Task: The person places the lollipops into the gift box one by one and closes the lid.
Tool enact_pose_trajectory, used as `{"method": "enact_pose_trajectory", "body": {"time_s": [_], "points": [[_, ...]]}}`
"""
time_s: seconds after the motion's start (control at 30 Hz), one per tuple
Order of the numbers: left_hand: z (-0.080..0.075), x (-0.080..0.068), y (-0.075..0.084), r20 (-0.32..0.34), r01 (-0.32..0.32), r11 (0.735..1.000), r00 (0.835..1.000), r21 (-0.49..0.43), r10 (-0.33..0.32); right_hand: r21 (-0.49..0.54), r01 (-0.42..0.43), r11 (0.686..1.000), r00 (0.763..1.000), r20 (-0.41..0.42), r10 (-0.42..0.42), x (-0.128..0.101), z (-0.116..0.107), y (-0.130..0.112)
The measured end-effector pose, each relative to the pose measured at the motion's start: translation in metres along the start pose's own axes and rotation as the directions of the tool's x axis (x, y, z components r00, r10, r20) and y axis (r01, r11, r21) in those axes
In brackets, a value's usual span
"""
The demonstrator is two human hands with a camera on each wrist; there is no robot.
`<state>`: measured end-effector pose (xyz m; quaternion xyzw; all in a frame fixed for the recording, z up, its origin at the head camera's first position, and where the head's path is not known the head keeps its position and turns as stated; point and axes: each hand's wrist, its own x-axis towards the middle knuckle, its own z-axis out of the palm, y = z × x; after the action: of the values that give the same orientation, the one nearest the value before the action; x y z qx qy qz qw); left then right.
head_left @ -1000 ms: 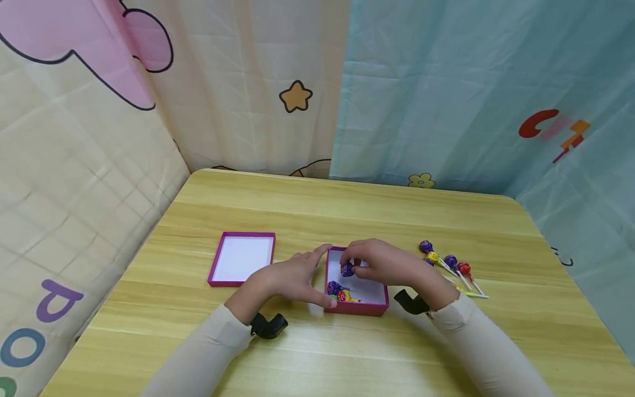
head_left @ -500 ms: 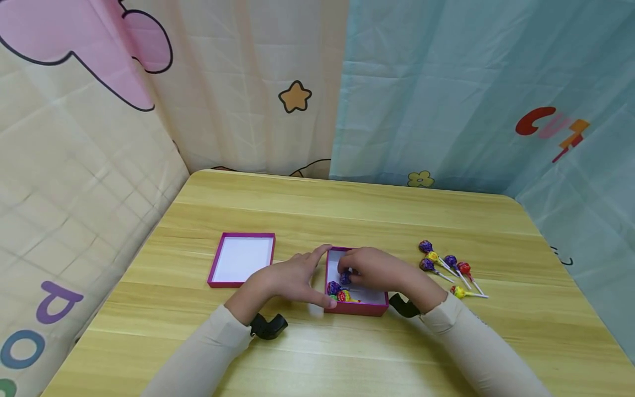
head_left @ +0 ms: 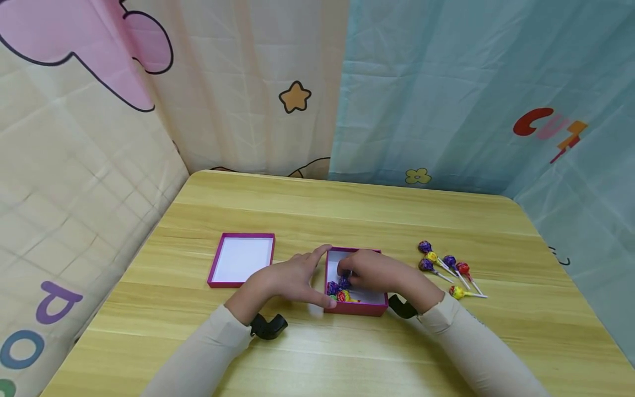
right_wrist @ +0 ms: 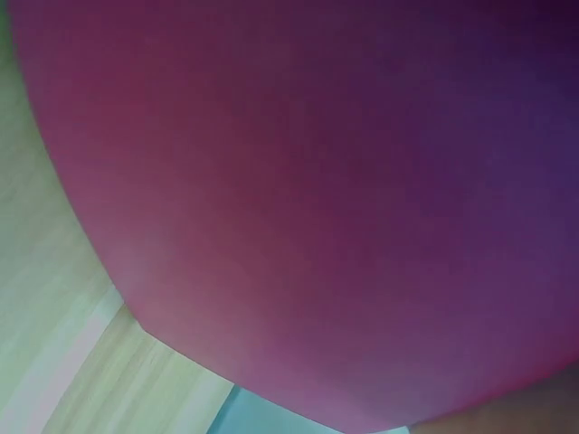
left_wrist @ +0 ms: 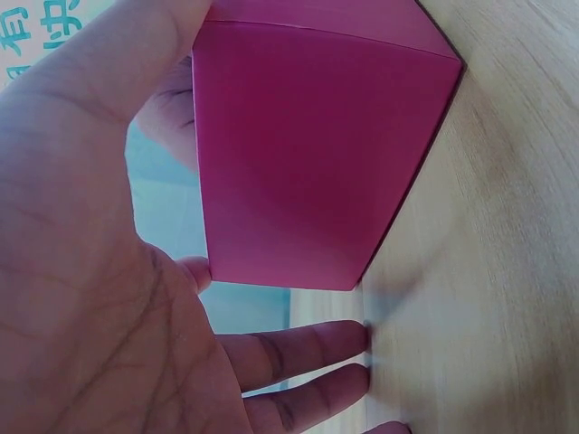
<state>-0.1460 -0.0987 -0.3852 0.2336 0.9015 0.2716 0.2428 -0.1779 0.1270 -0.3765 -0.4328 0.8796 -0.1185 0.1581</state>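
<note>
My right hand [head_left: 379, 271] reaches down into a magenta box [head_left: 356, 310] with a white inside and pinches a purple-wrapped lollipop [head_left: 344, 281] low in it. Another purple lollipop [head_left: 333, 288] and a red-and-yellow one [head_left: 343, 296] lie in the near left corner. Along the box's left side, my left hand [head_left: 290, 280] is spread, thumb at the near corner and index finger at the far one. The left wrist view has the box's outer wall [left_wrist: 317, 163] beside straight fingers [left_wrist: 303, 353]. A magenta wall [right_wrist: 235, 226] fills most of the right wrist view, hiding the right fingers.
A matching lid [head_left: 241, 259] lies inside up on the wooden table [head_left: 307, 209], left of the box. To the right are several loose lollipops, among them a red one [head_left: 463, 268] and a yellow one [head_left: 457, 291]. Curtains [head_left: 426, 94] hang behind the table.
My right hand has lowered the purple lollipop further into the box and toward its near left corner. The left hand stays in place at the box.
</note>
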Motion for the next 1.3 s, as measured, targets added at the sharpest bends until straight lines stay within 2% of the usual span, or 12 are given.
{"method": "enact_pose_trajectory", "body": {"time_s": [0.37, 0.7, 0.83, 1.0, 1.17, 1.3], "points": [[0.0, 0.0, 0.0, 0.006, -0.004, 1.0, 1.0, 0.005, 0.004, 0.004, -0.031, 1.0, 0.999, -0.018, 0.031, -0.002, 0.001, 0.0], [0.0, 0.0, 0.001, 0.003, 0.007, 1.0, 1.0, 0.003, -0.007, 0.096, -0.023, 0.995, 0.994, -0.1, 0.033, -0.015, -0.007, 0.0], [0.0, 0.0, 0.001, -0.004, 0.0, 1.0, 1.0, 0.006, 0.0, 0.105, -0.02, 0.994, 0.985, -0.17, 0.038, -0.028, -0.014, 0.007], [0.001, 0.001, 0.001, -0.007, -0.009, 1.0, 1.0, 0.0, 0.009, 0.121, -0.04, 0.992, 0.96, -0.269, 0.072, -0.052, -0.025, 0.02], [0.001, 0.001, 0.001, -0.004, -0.01, 1.0, 1.0, -0.003, 0.01, 0.148, -0.114, 0.982, 0.943, -0.294, 0.154, -0.077, -0.031, 0.039], [0.001, 0.0, 0.001, -0.004, -0.009, 1.0, 1.0, -0.007, 0.009, 0.141, -0.142, 0.98, 0.935, -0.306, 0.18, -0.098, -0.03, 0.053]]}}
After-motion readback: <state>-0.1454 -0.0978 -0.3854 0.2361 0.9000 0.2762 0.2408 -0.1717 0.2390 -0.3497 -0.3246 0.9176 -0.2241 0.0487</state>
